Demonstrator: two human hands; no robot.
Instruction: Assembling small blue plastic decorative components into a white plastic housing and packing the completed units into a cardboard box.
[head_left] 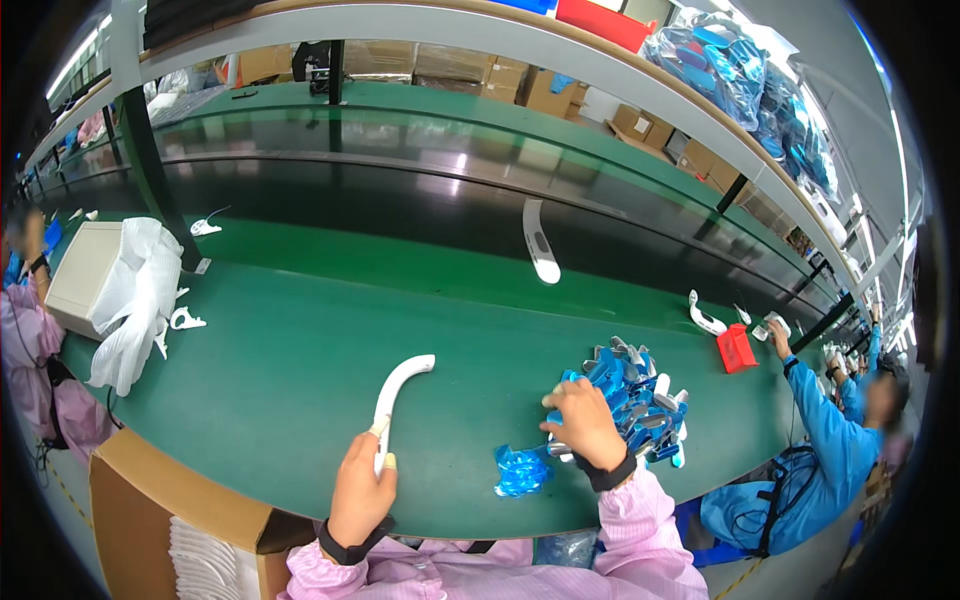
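Note:
My left hand [362,490] is closed round the lower end of a white, curved plastic handle-like part [392,392], whose bent tip points up and to the right. At the left edge of a pile of small blue and silver oval pieces [640,400], my right hand [590,425] has its fingers curled downward. What lies under those fingertips is mostly hidden, with some blue showing between them. A crumpled heap of blue film [522,471] lies just left of and below my right wrist.
A grey bin [85,270] draped with white wrap stands far left. Below it is a cardboard box [130,500] holding white curved parts. Another white part [540,245] lies toward the dark belt. On the right are a red tray [736,348] and a co-worker in blue [830,420].

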